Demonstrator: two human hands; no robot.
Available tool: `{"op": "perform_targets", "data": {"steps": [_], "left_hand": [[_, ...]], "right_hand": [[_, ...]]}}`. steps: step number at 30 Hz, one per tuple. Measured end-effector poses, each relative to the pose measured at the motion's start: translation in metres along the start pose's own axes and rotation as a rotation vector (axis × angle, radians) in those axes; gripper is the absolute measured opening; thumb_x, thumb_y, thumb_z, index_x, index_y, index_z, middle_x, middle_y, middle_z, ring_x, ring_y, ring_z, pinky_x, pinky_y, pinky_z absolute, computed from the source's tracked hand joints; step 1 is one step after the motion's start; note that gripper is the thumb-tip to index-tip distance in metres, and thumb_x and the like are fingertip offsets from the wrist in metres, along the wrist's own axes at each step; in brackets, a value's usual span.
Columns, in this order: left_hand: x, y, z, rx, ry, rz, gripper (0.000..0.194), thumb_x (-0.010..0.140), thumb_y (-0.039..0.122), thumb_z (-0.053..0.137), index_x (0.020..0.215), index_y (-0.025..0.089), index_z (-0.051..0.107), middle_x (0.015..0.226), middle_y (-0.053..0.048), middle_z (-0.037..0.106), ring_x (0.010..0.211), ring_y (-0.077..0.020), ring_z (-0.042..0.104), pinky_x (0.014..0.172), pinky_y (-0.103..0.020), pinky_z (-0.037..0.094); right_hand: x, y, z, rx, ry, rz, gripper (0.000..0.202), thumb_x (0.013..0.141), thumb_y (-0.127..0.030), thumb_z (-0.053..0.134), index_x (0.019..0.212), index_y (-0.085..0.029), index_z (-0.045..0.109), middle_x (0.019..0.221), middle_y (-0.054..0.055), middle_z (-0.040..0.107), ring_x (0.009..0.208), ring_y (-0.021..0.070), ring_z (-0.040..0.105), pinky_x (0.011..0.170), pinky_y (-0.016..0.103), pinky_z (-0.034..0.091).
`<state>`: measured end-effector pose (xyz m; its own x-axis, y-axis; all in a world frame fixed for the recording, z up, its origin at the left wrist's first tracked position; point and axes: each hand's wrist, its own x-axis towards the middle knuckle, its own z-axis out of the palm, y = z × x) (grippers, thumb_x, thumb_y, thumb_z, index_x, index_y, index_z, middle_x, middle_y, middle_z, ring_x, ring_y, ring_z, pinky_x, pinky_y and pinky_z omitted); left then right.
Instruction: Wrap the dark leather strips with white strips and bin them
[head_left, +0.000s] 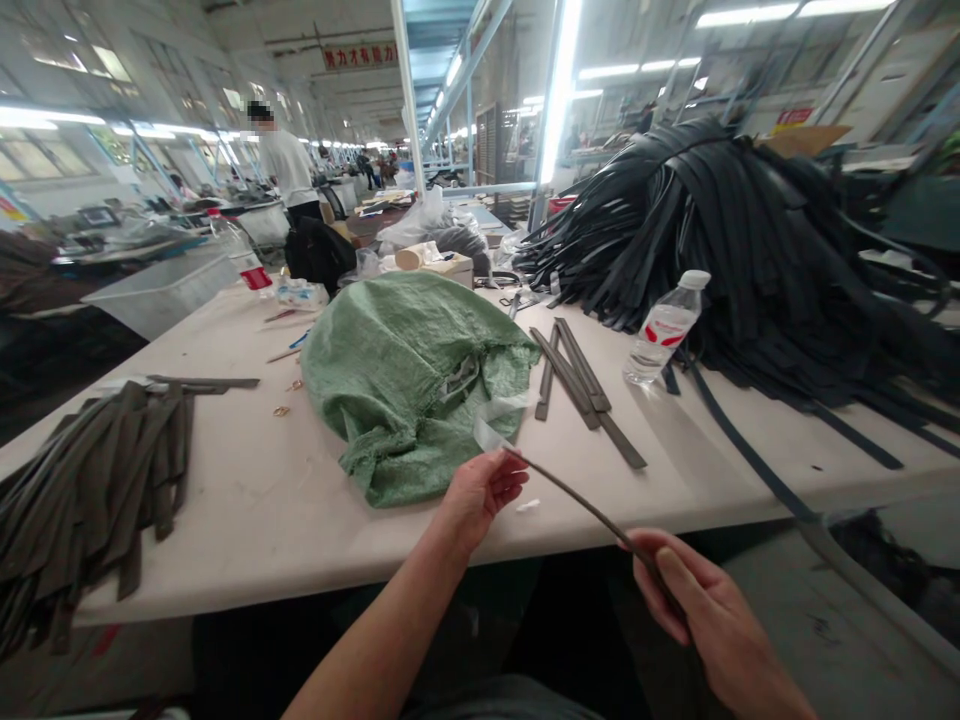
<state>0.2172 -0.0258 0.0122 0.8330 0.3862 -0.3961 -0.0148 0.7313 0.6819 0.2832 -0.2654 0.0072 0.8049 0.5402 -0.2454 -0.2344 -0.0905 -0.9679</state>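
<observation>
A thin grey-brown strap point(574, 497), seen edge-on, is stretched between my two hands above the table's front edge. My left hand point(480, 492) pinches its far end, where a translucent strip of film or tape point(489, 436) sticks up at the fingertips. Further down, my right hand point(694, 600) is closed around the same strap, whose lower part runs out of sight below. Just beyond my left hand lies a bulging green woven sack point(405, 370). Several similar grey-brown straps point(574, 375) rest to the right of the sack.
A heap of dark straps point(697, 210) covers the table's right side, beside a water bottle point(666, 330). More grey-brown straps point(112, 470) hang over the left edge. Another bottle point(238, 250) and a black bag point(319, 250) stand behind. A person point(285, 160) stands farther back.
</observation>
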Motion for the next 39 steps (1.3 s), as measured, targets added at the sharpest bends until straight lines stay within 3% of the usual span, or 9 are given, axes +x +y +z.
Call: {"op": "perform_targets", "data": {"steps": [4, 6, 9, 11, 16, 22, 28, 39], "left_hand": [[0.003, -0.002, 0.004, -0.049, 0.016, -0.032, 0.023, 0.074, 0.028, 0.069, 0.09, 0.012, 0.072, 0.092, -0.009, 0.072, 0.078, -0.0149, 0.066, 0.07, -0.024, 0.049], [0.003, -0.002, 0.006, -0.063, 0.041, -0.042, 0.022, 0.074, 0.027, 0.07, 0.089, 0.012, 0.072, 0.092, -0.009, 0.072, 0.08, -0.0153, 0.066, 0.071, -0.024, 0.049], [0.003, -0.003, 0.009, -0.052, 0.064, 0.004, 0.024, 0.068, 0.032, 0.078, 0.08, 0.012, 0.072, 0.085, -0.008, 0.072, 0.078, -0.0158, 0.066, 0.072, -0.025, 0.048], [0.002, -0.003, 0.013, -0.031, 0.054, 0.044, 0.028, 0.064, 0.036, 0.082, 0.076, 0.013, 0.071, 0.082, -0.007, 0.072, 0.076, -0.0157, 0.066, 0.071, -0.025, 0.048], [-0.002, -0.004, 0.025, -0.05, 0.006, 0.053, 0.033, 0.065, 0.04, 0.082, 0.084, 0.015, 0.071, 0.093, -0.007, 0.072, 0.083, -0.0167, 0.067, 0.076, -0.025, 0.048], [-0.005, -0.007, 0.03, -0.104, -0.035, 0.024, 0.032, 0.069, 0.039, 0.08, 0.088, 0.015, 0.072, 0.094, -0.007, 0.073, 0.083, -0.0155, 0.066, 0.079, -0.026, 0.049], [-0.008, -0.007, 0.031, -0.102, -0.083, 0.02, 0.034, 0.07, 0.039, 0.079, 0.091, 0.014, 0.071, 0.097, -0.01, 0.073, 0.092, -0.021, 0.067, 0.087, -0.031, 0.049], [-0.008, -0.011, 0.025, -0.128, -0.08, 0.005, 0.031, 0.073, 0.038, 0.077, 0.092, 0.015, 0.071, 0.096, -0.008, 0.073, 0.09, -0.0179, 0.067, 0.083, -0.027, 0.05]], "right_hand": [[-0.025, 0.011, -0.002, -0.003, -0.178, 0.04, 0.039, 0.077, -0.059, 0.067, 0.085, -0.021, 0.065, 0.049, -0.005, 0.044, 0.037, 0.0073, 0.031, 0.036, 0.02, 0.022], [-0.031, 0.011, 0.001, -0.003, -0.224, 0.041, 0.032, 0.082, -0.052, 0.066, 0.078, -0.02, 0.063, 0.055, -0.003, 0.051, 0.039, 0.0064, 0.036, 0.037, 0.018, 0.025], [-0.031, 0.009, 0.007, -0.047, -0.172, 0.0, 0.028, 0.086, -0.048, 0.062, 0.092, -0.022, 0.063, 0.073, 0.001, 0.063, 0.046, 0.0089, 0.048, 0.04, 0.019, 0.033], [-0.028, 0.009, 0.01, -0.136, -0.148, -0.042, 0.032, 0.088, -0.051, 0.057, 0.101, -0.022, 0.062, 0.07, 0.0, 0.062, 0.047, 0.0105, 0.051, 0.043, 0.02, 0.038], [-0.019, 0.007, 0.02, -0.378, -0.09, -0.131, 0.039, 0.095, -0.053, 0.043, 0.093, -0.019, 0.063, 0.061, -0.002, 0.056, 0.046, 0.0117, 0.051, 0.046, 0.022, 0.041], [-0.012, 0.006, 0.026, -0.544, -0.138, -0.226, 0.04, 0.097, -0.05, 0.037, 0.09, -0.019, 0.062, 0.063, -0.002, 0.056, 0.049, 0.013, 0.054, 0.049, 0.024, 0.042], [-0.005, 0.005, 0.029, -0.588, -0.191, -0.251, 0.038, 0.099, -0.046, 0.036, 0.091, -0.02, 0.061, 0.065, -0.001, 0.057, 0.051, 0.0138, 0.056, 0.052, 0.025, 0.043], [-0.004, 0.008, 0.033, -0.515, -0.173, -0.233, 0.035, 0.098, -0.045, 0.04, 0.093, -0.019, 0.063, 0.064, -0.002, 0.057, 0.049, 0.0131, 0.055, 0.049, 0.023, 0.043]]}}
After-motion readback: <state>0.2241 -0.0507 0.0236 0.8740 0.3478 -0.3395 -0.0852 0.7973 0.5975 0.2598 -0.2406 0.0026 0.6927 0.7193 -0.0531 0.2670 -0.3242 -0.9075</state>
